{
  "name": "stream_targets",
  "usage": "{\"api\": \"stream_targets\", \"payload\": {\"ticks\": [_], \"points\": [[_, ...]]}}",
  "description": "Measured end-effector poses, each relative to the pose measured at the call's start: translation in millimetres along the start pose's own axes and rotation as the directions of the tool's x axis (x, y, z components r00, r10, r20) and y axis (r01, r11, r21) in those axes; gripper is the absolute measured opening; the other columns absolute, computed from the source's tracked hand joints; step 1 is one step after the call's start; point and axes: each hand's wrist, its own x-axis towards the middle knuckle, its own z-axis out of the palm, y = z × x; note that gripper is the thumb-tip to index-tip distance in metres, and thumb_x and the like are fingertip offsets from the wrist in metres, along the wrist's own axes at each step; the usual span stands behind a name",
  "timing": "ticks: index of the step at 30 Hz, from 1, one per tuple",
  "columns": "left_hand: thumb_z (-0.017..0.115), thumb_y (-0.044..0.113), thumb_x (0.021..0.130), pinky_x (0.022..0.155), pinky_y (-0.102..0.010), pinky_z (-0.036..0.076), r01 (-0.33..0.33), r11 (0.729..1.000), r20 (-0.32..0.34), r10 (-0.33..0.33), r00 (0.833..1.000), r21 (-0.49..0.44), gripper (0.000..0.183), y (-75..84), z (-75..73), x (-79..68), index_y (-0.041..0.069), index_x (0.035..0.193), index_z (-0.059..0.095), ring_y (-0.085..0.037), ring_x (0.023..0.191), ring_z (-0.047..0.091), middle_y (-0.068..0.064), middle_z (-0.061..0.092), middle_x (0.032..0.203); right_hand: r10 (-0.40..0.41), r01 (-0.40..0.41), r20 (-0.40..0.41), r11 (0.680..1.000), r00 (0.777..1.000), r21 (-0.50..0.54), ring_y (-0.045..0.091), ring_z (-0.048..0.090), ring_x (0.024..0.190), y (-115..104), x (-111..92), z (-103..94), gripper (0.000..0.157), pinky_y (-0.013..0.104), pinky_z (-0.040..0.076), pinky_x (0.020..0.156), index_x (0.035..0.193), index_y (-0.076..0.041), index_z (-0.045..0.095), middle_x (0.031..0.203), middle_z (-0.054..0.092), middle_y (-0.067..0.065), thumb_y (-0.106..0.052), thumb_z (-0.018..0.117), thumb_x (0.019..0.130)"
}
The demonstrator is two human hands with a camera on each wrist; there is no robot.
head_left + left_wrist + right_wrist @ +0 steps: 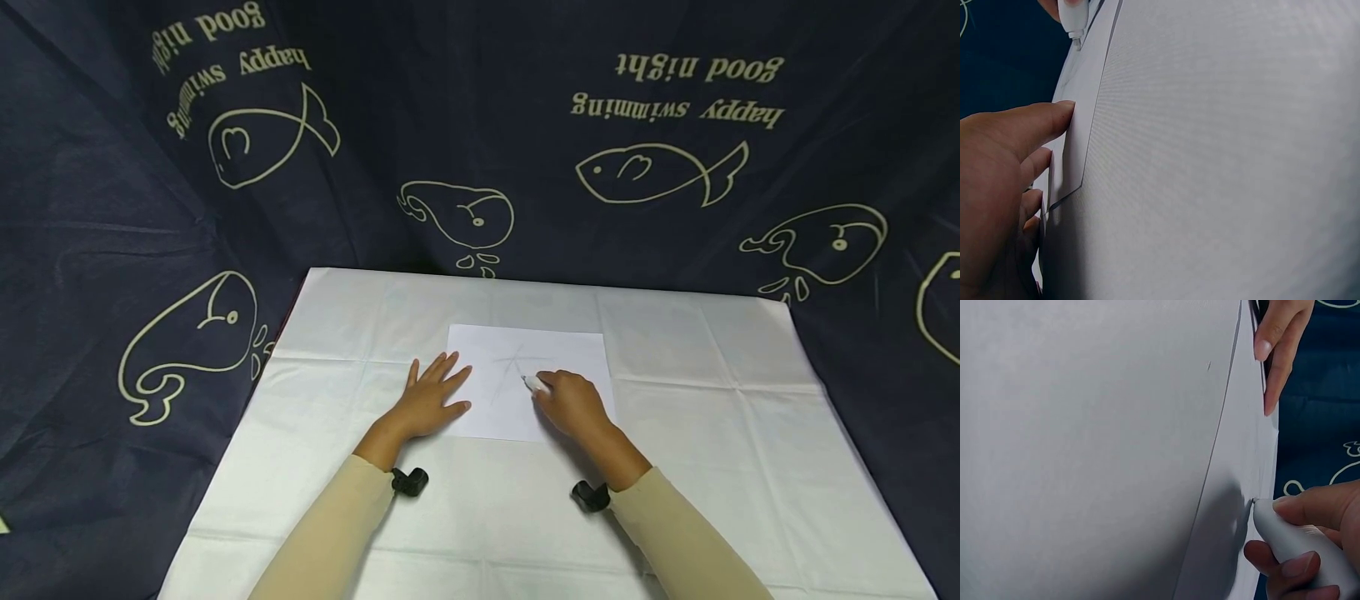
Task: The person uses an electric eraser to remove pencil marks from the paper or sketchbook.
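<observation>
A sheet of white paper [480, 421] lies on the cloth and bears several faint crossing strokes [510, 360], like part of a star. My right hand [573, 404] grips a white correction pen [535, 383] with a thin metal tip. In the right wrist view the thumb and curled fingers wrap the pen's body [1300, 540], and its tip meets the paper. My left hand [427, 402] rests with spread fingers on the paper's left edge. The left wrist view shows its thumb [1054, 119] on the sheet, with the pen [1075, 19] beyond.
A creased white cloth [675, 433] covers the table. Behind and beside it hangs a dark blue curtain [540, 158] printed with fish, whales and lettering. Each wrist wears a small black camera, one at the left sleeve [410, 482] and one at the right [591, 497].
</observation>
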Motion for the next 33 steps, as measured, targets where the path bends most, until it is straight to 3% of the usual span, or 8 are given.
{"api": "stream_targets", "payload": {"ticks": [12,19,33], "points": [[0.051,0.048,0.103,0.124,-0.063,-0.009,0.02,1.0,0.026,-0.02,0.999,0.012,0.067,-2.0,1.6,1.3,0.025,0.161,0.029,-0.027,0.161,0.003,-0.004,0.009,0.172,0.002,-0.003,0.019,1.0,1.0,0.019,0.042,0.07,0.105,-0.9,1.4,0.7,0.036,0.054,0.056,0.09,0.124,-0.002,0.071,0.111,0.074,0.022,-0.018,0.07,0.091],[0.054,0.045,0.102,0.124,-0.066,-0.006,0.003,1.0,-0.008,-0.003,1.0,0.007,0.065,-1.3,1.4,1.2,0.021,0.159,0.034,-0.03,0.16,0.007,-0.008,0.014,0.171,0.025,-0.025,0.007,1.0,1.0,0.011,0.042,0.07,0.104,1.0,1.9,-0.4,0.037,0.053,0.056,0.089,0.125,-0.002,0.071,0.11,0.074,0.023,-0.019,0.07,0.092],[0.054,0.045,0.102,0.124,-0.065,-0.007,0.005,1.0,0.001,-0.005,1.0,-0.003,0.065,1.8,-1.7,-0.7,0.021,0.16,0.033,-0.029,0.16,0.007,-0.008,0.013,0.172,0.014,-0.014,0.005,1.0,1.0,0.026,0.042,0.071,0.102,0.7,1.0,-0.2,0.036,0.054,0.056,0.088,0.124,-0.002,0.071,0.108,0.074,0.023,-0.019,0.07,0.092]]}}
